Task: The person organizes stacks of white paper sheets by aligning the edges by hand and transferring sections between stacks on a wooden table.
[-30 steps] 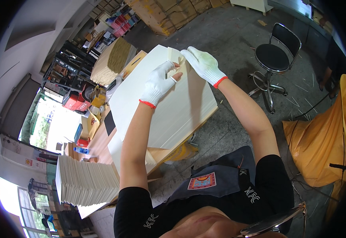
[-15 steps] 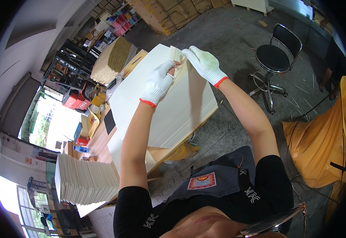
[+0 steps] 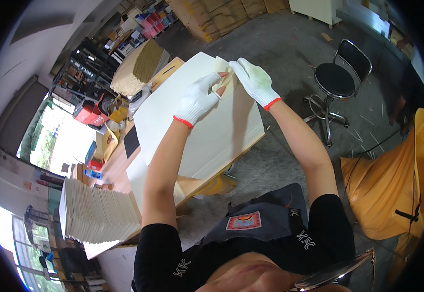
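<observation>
A stack of large white sheets (image 3: 192, 151) covers the near table, and a narrow cream strip of paper (image 3: 228, 90) stands raised along its far right part. My left hand (image 3: 198, 100), in a white knit glove with a red cuff and bare fingertips, rests over the sheets. Its thumb and forefinger are spread apart at the strip's left side. At the strip's right side is my right hand (image 3: 255, 80), gloved likewise, with fingers bent and pressed together on the paper edge. The right thumb is hidden.
A tall stack of pale boards (image 3: 97, 209) stands at the table's left end. Beyond are a brown paper stack (image 3: 141, 65) and a red machine (image 3: 90, 114). To the right are a black swivel chair (image 3: 336, 80) and a large orange sack (image 3: 382, 190).
My left thumb and forefinger have spread apart, and the hand has shifted slightly right. The right hand stays at the paper edge. The whole view has tilted a little.
</observation>
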